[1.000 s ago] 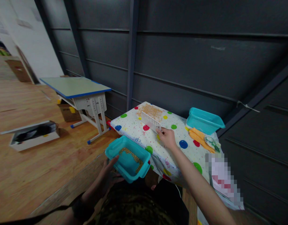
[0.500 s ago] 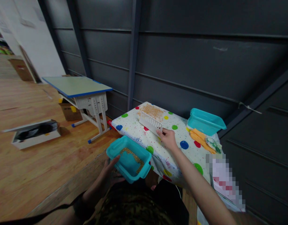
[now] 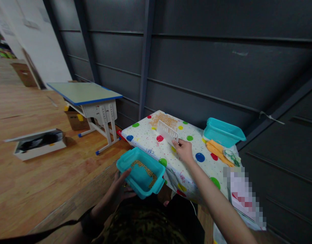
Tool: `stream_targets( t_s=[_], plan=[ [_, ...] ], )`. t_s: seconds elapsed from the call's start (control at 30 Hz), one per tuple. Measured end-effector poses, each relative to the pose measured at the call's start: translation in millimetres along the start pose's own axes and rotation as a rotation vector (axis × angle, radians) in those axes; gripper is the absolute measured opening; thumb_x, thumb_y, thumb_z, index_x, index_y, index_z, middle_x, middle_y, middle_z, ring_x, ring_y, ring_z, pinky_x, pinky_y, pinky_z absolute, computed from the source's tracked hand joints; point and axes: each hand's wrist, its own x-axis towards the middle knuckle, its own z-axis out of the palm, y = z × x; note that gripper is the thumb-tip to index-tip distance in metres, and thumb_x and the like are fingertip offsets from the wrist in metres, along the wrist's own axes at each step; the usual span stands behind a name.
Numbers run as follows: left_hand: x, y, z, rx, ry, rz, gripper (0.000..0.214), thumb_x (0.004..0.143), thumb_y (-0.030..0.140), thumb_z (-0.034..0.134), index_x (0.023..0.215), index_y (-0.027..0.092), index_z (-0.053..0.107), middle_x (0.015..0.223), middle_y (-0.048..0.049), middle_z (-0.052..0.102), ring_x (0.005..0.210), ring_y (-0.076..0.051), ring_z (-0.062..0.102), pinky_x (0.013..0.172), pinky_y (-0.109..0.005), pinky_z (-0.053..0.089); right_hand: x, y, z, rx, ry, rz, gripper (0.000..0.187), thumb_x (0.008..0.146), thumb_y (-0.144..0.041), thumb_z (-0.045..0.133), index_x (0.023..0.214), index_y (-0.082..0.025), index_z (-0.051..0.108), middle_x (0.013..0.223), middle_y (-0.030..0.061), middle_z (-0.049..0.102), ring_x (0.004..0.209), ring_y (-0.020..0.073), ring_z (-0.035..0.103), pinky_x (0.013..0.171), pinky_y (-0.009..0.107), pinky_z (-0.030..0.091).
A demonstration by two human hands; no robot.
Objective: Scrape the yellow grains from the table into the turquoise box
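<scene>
My left hand (image 3: 119, 185) is closed on the near left side of a turquoise plastic basin (image 3: 123, 164), its thumb over the rim. The basin hangs just off the table's front edge, with a band of yellowish beans (image 3: 145, 169) along its far inner side. My right hand (image 3: 184, 150) pinches one end of a white slotted plastic panel (image 3: 166, 133), which stands on edge over the dotted tablecloth (image 3: 180, 165). Just behind the panel, loose beans (image 3: 163, 119) lie spread at the table's far left corner. Most of my left fingers are hidden under the basin.
A second turquoise basin (image 3: 223, 133) stands at the table's right rear, by an orange cloth (image 3: 216, 150) and a glove-like white-green item (image 3: 231, 156). A dark panelled wall (image 3: 209, 78) rises behind. Left are a desk (image 3: 86, 93) and a long open box (image 3: 41, 149) on the floor.
My right hand has shifted slightly to the right with the white panel, which now stands turned a little more steeply. The held basin and the beans look much the same.
</scene>
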Motion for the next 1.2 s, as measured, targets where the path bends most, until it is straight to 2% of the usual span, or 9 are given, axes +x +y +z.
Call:
stream_targets(
  t_s=[0.07,0.27,0.47,0.63,0.73,0.87,1.0,1.1,1.2],
  plan=[
    [3.8,-2.3,-0.9,0.038,0.023,0.007,0.128,0.1,0.072,0.104,0.202,0.034,0.036,0.182,-0.0315,0.074,0.134,-0.056,0.095,0.105,-0.065,0.081,-1.5,-1.7,-1.9,-0.01,-0.005,-0.001,0.072,0.105,-0.072,0.075,0.057,-0.034,0.037,0.05,-0.0009,0.043,0.056,0.02,0.048,0.06,0.035,0.035],
    [10.8,-5.7,-1.4,0.067,0.014,0.003,0.125,0.101,0.075,0.102,0.199,0.034,0.036,0.18,-0.0318,0.075,0.127,-0.053,0.097,0.098,-0.063,0.083,-23.3,-5.4,-21.1,-0.035,0.025,-0.01,0.064,0.107,-0.078,0.066,0.064,-0.032,0.054,0.052,0.0023,0.055,0.055,0.022,0.052,0.059,0.036,0.035],
    [11.0,-13.7,-0.3,0.046,-0.031,-0.021,0.121,0.102,0.075,0.102,0.197,0.038,0.036,0.185,-0.029,0.073,0.114,-0.048,0.1,0.097,-0.062,0.084,-86.7,-19.9,-36.9,-0.061,0.114,-0.123,0.077,0.117,-0.085,0.058,0.061,-0.034,0.045,0.05,0.0016,0.051,0.05,0.0202,0.049,0.056,0.035,0.037],
    [9.6,-16.7,7.3,0.078,-0.03,-0.06,0.114,0.109,0.07,0.097,0.199,0.039,0.034,0.16,-0.0226,0.088,0.106,-0.045,0.101,0.089,-0.057,0.084,-135.7,-36.7,-38.9,-0.037,0.131,-0.221,0.082,0.129,-0.081,0.056,0.063,-0.032,0.055,0.052,0.0014,0.056,0.048,0.0204,0.051,0.055,0.036,0.04],
    [5.7,-16.9,11.1,0.088,-0.009,-0.061,0.116,0.11,0.069,0.096,0.201,0.037,0.031,0.162,-0.0265,0.086,0.101,-0.045,0.101,0.085,-0.057,0.084,-150.8,-44.4,-40.1,-0.005,0.093,-0.26,0.084,0.132,-0.08,0.053,0.063,-0.032,0.058,0.051,0.0003,0.054,0.046,0.0197,0.048,0.053,0.036,0.038],
    [2.2,-16.9,12.5,0.075,-0.023,-0.046,0.117,0.107,0.072,0.099,0.2,0.037,0.037,0.169,-0.0267,0.084,0.104,-0.046,0.101,0.087,-0.057,0.084,-142.9,-47.1,-38.2,-0.006,0.072,-0.234,0.084,0.13,-0.083,0.053,0.063,-0.032,0.058,0.051,0.001,0.055,0.047,0.0198,0.049,0.053,0.035,0.04],
    [1.6,-14.1,12.6,0.079,-0.038,-0.061,0.117,0.108,0.071,0.098,0.2,0.041,0.033,0.172,-0.0236,0.084,0.101,-0.043,0.101,0.086,-0.055,0.084,-107.1,-40.1,-28.1,-0.039,0.092,-0.185,0.078,0.125,-0.081,0.054,0.065,-0.032,0.057,0.056,0.0041,0.064,0.051,0.0217,0.058,0.057,0.034,0.046],
    [2.2,-11.2,12.1,0.068,-0.029,-0.051,0.114,0.111,0.068,0.095,0.201,0.039,0.032,0.171,-0.0242,0.085,0.101,-0.044,0.101,0.085,-0.056,0.084,-86.1,-33.0,-19.6,-0.052,0.058,-0.161,0.068,0.122,-0.074,0.055,0.067,-0.033,0.061,0.061,0.0077,0.071,0.056,0.0257,0.067,0.061,0.036,0.05],
    [5.5,-9.7,8.8,0.058,-0.014,-0.065,0.113,0.11,0.067,0.097,0.2,0.037,0.035,0.165,-0.0255,0.088,0.107,-0.048,0.101,0.09,-0.059,0.084,-86.4,-28.7,-16.8,-0.043,0.009,-0.164,0.062,0.12,-0.068,0.058,0.071,-0.032,0.068,0.066,0.0089,0.075,0.061,0.0278,0.072,0.063,0.036,0.054]
  ],
)
